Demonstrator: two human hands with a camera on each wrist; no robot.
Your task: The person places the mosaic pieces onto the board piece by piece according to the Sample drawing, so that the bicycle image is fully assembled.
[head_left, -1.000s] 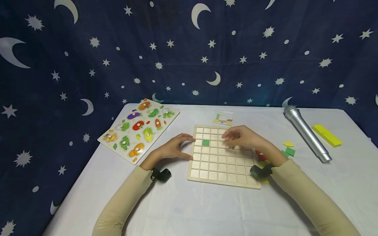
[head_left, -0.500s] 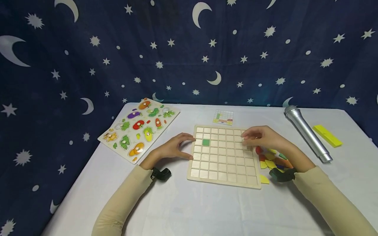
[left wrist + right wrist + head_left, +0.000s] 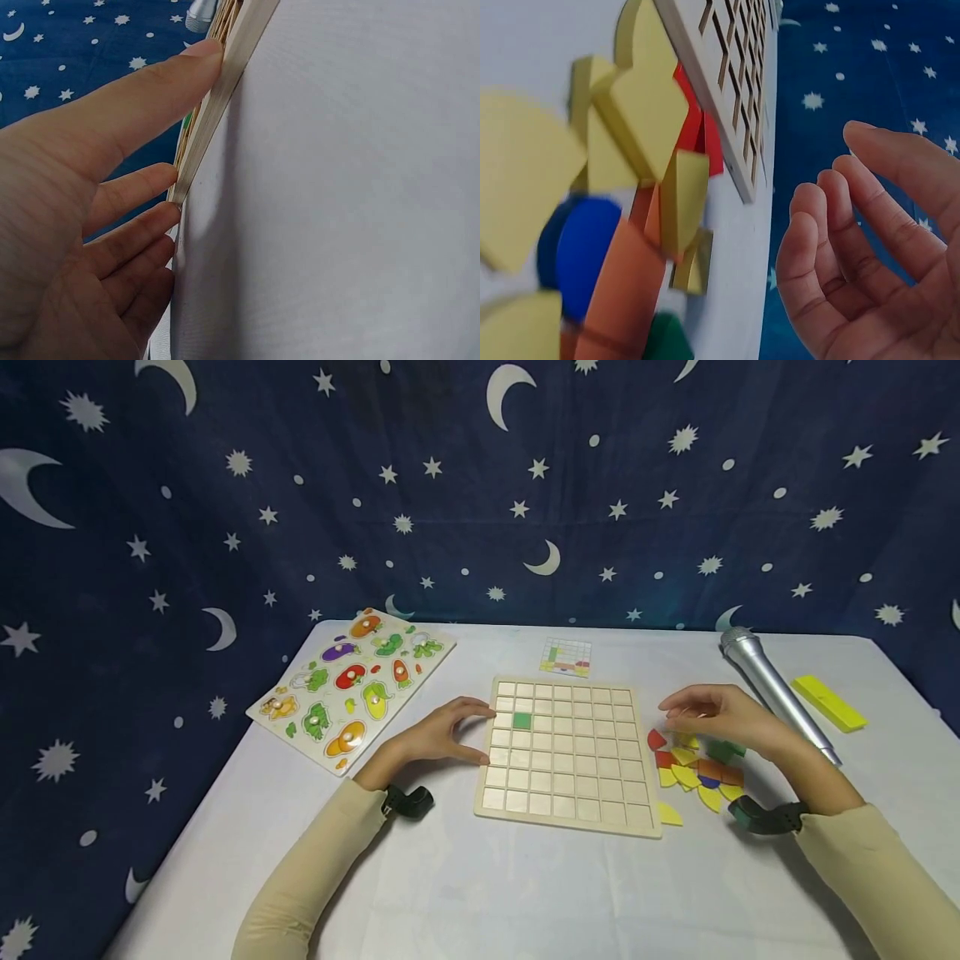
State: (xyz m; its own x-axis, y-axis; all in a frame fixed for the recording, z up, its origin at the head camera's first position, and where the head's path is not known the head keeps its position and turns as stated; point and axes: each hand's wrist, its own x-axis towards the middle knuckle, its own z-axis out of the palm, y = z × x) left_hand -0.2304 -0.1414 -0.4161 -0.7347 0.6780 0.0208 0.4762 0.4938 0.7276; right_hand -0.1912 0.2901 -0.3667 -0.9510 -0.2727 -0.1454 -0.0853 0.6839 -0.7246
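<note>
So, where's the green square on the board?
In the head view, the green square sits on the board, third row down, second column from the left, near the left hand.

A white-covered surface [image 3: 450, 885] carries a wooden grid board [image 3: 566, 764], flat between the left hand [image 3: 438, 737] and the right hand [image 3: 723, 716], with a small printed card [image 3: 566, 657] farther out than both. Left of the left hand, slanted, lies a vegetable puzzle board [image 3: 352, 693]. Loose coloured blocks [image 3: 684, 776] cluster just nearer than the right hand; to its right lie a silver microphone [image 3: 782, 695] and a yellow block [image 3: 828, 703].
</note>
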